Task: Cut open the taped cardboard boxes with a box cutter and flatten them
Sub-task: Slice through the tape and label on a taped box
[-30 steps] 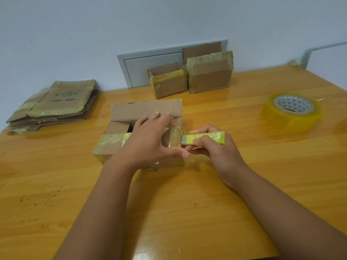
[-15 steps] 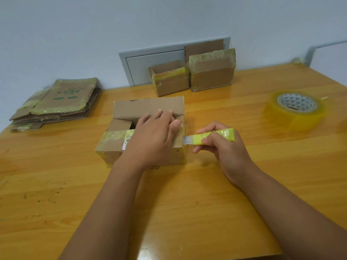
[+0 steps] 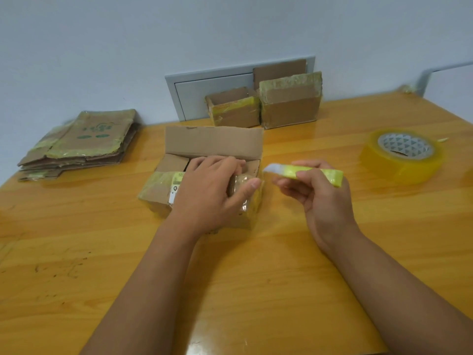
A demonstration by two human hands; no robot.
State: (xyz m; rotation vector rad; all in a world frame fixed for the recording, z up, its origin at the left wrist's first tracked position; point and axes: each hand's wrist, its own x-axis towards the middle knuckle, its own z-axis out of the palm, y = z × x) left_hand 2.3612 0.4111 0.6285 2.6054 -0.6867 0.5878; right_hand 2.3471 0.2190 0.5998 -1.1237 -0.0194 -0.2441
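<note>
Your worktop (image 3: pixel 256 290) carries everything, so start with the layout: a stack of flattened boxes (image 3: pixel 79 144) sits far left, two more taped boxes (image 3: pixel 266 103) wait against the wall panel (image 3: pixel 212 90), and a tape roll (image 3: pixel 401 155) lies well to your right. The box in hand (image 3: pixel 204 160) stands just ahead of you, its far flap (image 3: pixel 213 142) already raised and its near side wrapped in yellowish tape.

Your left hand (image 3: pixel 212 193) lies over the near top edge, fingers curled into the opening and thumb pressed against the right-hand corner, so that grip is clamped on the box. Your right hand (image 3: pixel 317 198) is wrapped around the box cutter (image 3: pixel 307 172), whose blade points left, just beside the box's right end but not touching it.

To cut well, I would move your left thumb back from that corner first, since it looks to sit close to the blade's line. Keep the blade shallow, follow the taped seam down the right edge, and draw away from the holding hand. Press the box firmly down so it cannot slide on the glossy wood.
</note>
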